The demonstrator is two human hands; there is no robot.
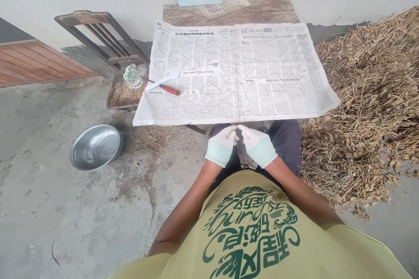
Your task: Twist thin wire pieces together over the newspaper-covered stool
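Note:
My left hand (224,140) and my right hand (256,140), both in whitish knit gloves, are close together just below the newspaper's near edge, over my lap. Fingers and thumb of each are pinched closed. A thin wire-like strand (232,125) shows at the left fingertips; its full shape is too fine to make out. What the right fingertips hold is hidden. In front of them, newspaper sheets (193,115) cover the table, with several thin bent wire-like pieces (209,89) scattered over the print.
A red-handled screwdriver (170,90) and a white plastic spoon (163,80) lie at the newspaper's left edge. A crumpled plastic bag (134,76) rests on a wooden chair (119,93). A metal basin (95,147) stands on the floor. Dry stalks (360,130) are heaped at right.

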